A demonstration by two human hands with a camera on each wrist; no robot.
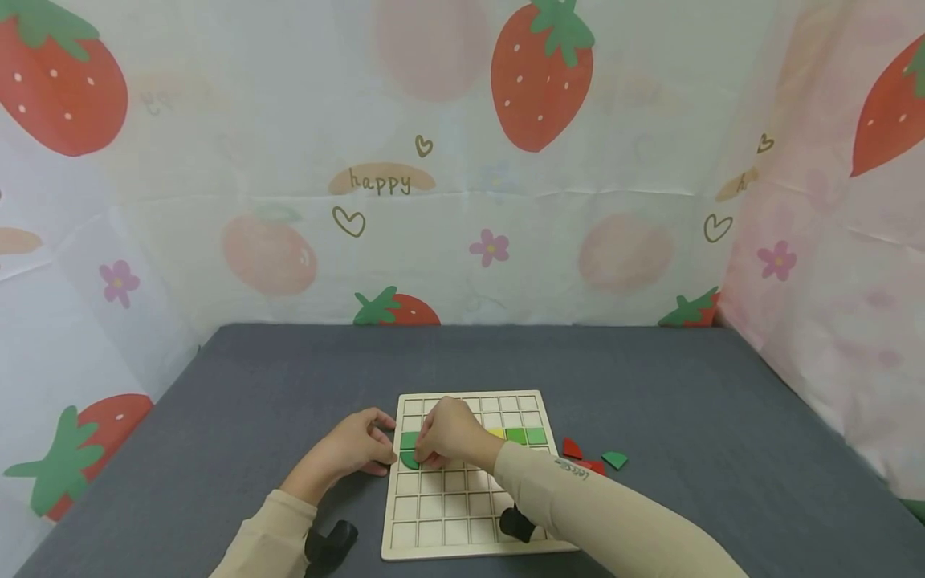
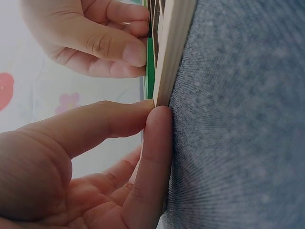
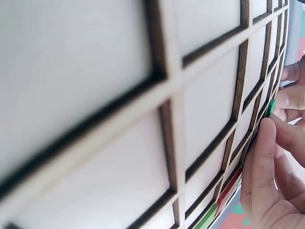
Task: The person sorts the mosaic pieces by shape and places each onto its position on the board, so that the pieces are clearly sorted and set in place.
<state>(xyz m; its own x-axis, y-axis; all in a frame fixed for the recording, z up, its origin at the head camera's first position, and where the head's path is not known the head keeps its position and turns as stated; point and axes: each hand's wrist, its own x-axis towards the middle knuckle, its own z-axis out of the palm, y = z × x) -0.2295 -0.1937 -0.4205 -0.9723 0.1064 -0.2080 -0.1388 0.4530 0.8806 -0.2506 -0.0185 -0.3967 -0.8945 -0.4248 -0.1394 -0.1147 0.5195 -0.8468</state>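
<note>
A pale wooden grid board (image 1: 443, 507) lies on the dark cloth. My left hand (image 1: 356, 443) is at its left edge, and in the left wrist view the thumb and index fingertip (image 2: 159, 117) pinch the board's rim. Over the board, my right hand (image 1: 451, 433) holds a green piece with a curved edge (image 1: 409, 460) by its fingertips, at a left-column cell. The piece's right side is hidden by the fingers. Just above it, a green square piece (image 1: 409, 440) lies in a cell. The right wrist view shows the fingers (image 3: 267, 157) close against the green piece (image 3: 270, 108).
Bright green pieces (image 1: 515, 436) and a partly covered yellow piece (image 1: 496, 432) sit in the same row toward the right. Loose red pieces (image 1: 572, 448) and a green piece (image 1: 615, 460) lie right of the board. A strawberry-print curtain (image 1: 448, 265) borders the table.
</note>
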